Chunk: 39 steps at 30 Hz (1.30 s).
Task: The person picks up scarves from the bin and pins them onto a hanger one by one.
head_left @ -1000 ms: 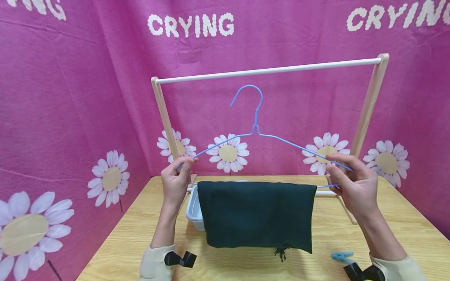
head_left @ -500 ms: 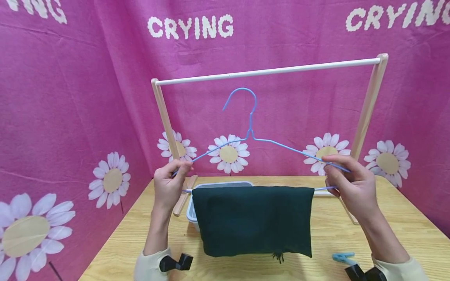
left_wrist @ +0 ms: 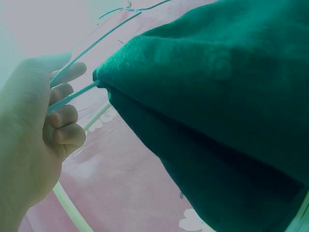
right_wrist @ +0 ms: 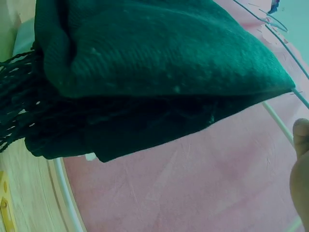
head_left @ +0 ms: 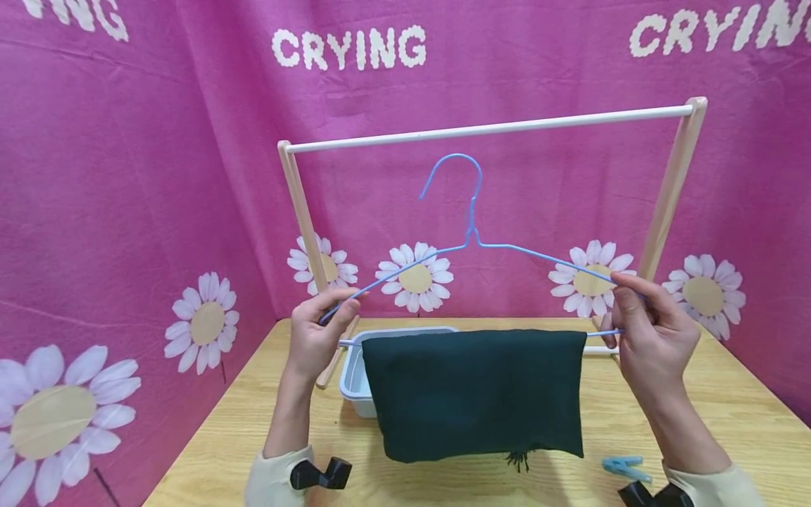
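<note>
Left hand (head_left: 315, 338) and right hand (head_left: 657, 336) pinch the hanger (head_left: 472, 213); between their fingers hangs the cloth (head_left: 478, 398), which might slide sideways if either hand dips.

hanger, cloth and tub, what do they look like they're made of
Hanger: probably coated metal wire, smooth and blue, being thin and neatly bent. Cloth: soft, matte fabric, apparently woven, judging by its fine ribbing and fringed edge. Tub: likely plastic, smooth and pale, with rounded, moulded-looking corners.
</note>
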Each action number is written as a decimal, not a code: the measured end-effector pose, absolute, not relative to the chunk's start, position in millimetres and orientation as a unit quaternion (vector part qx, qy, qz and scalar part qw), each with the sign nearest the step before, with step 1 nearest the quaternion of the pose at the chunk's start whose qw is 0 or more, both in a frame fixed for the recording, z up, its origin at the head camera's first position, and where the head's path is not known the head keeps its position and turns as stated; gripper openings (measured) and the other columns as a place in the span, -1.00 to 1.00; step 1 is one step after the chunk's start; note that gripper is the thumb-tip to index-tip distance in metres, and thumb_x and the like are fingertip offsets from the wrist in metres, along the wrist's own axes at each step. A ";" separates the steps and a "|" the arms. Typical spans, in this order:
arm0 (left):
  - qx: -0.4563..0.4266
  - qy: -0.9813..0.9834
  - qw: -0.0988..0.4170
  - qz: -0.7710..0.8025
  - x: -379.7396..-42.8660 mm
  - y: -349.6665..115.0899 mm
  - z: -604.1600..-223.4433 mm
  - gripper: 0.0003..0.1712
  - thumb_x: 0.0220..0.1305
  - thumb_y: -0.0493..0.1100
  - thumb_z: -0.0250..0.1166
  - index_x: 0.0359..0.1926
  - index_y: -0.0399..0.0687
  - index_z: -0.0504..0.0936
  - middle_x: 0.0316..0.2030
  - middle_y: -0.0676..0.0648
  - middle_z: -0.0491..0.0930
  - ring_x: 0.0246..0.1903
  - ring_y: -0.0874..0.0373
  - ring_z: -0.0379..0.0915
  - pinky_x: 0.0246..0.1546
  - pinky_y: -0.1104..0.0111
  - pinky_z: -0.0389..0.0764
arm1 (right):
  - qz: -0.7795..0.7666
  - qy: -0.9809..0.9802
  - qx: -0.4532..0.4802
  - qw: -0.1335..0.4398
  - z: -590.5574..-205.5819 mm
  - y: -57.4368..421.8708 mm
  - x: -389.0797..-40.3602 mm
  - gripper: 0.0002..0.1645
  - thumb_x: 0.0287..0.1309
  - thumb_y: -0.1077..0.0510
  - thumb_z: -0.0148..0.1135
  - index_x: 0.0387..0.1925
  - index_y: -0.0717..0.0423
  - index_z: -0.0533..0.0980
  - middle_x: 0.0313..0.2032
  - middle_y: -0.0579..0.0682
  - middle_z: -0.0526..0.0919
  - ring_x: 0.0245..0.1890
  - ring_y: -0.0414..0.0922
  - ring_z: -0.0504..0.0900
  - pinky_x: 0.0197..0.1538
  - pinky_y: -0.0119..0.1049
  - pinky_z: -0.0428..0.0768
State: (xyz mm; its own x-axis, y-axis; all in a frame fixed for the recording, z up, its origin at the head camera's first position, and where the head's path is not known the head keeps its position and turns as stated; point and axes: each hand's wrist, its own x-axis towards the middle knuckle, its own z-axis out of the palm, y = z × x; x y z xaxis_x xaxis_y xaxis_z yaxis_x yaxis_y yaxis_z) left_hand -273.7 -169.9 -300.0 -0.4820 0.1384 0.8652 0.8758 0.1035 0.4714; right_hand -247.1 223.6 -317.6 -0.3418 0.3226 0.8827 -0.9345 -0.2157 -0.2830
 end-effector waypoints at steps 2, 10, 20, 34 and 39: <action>-0.389 -0.670 0.330 -0.540 -273.8 -166.8 -300.7 -0.82 0.27 -0.40 0.30 -0.12 -0.40 0.66 -0.58 -0.01 0.40 -0.64 0.29 0.19 -0.70 0.47 0.25 | 0.702 -0.423 0.332 0.467 -317.2 225.7 -247.1 -0.74 0.17 0.68 0.01 -0.09 0.79 0.44 -0.68 0.07 0.43 -0.80 -0.17 0.37 -0.69 -0.49 0.43; -0.386 -0.665 0.376 -0.518 -275.8 -158.8 -302.4 -0.78 0.22 -0.38 0.37 -0.09 -0.31 0.70 -0.70 -0.07 0.40 -0.74 0.27 0.25 -0.75 0.51 0.30 | 0.708 -0.440 0.302 0.462 -318.4 229.3 -247.5 -0.74 0.17 0.65 0.06 -0.09 0.76 0.46 -0.69 0.07 0.44 -0.79 -0.17 0.46 -0.67 -0.49 0.49; -0.355 -0.597 0.487 -0.529 -278.6 -158.0 -301.2 -0.77 0.13 -0.41 0.42 -0.15 -0.40 0.73 -0.65 -0.04 0.50 -0.77 0.29 -0.02 -0.79 0.52 0.05 | 0.694 -0.488 0.319 0.422 -321.6 227.1 -250.3 -0.72 0.16 0.67 0.04 -0.07 0.73 0.45 -0.66 0.08 0.52 -0.74 -0.17 0.57 -0.65 -0.46 0.53; -0.307 -0.539 0.533 -0.575 -280.3 -165.9 -296.8 -0.79 0.06 -0.47 0.44 -0.22 -0.45 0.73 -0.55 0.10 0.66 -0.70 0.32 0.12 -0.68 0.56 0.19 | 0.697 -0.564 0.264 0.356 -318.8 232.6 -245.4 -0.60 0.28 0.53 0.05 0.14 0.54 0.41 -0.38 0.05 0.45 -0.73 -0.11 0.53 -0.57 -0.42 0.57; -0.282 -0.533 0.540 -0.586 -280.5 -166.6 -297.1 -0.79 0.05 -0.51 0.43 -0.22 -0.47 0.72 -0.52 0.17 0.67 -0.70 0.34 0.13 -0.67 0.58 0.20 | 0.703 -0.576 0.274 0.315 -320.5 235.5 -248.7 -0.55 0.31 0.51 0.03 0.23 0.42 0.38 -0.31 0.03 0.43 -0.61 -0.15 0.51 -0.59 -0.37 0.61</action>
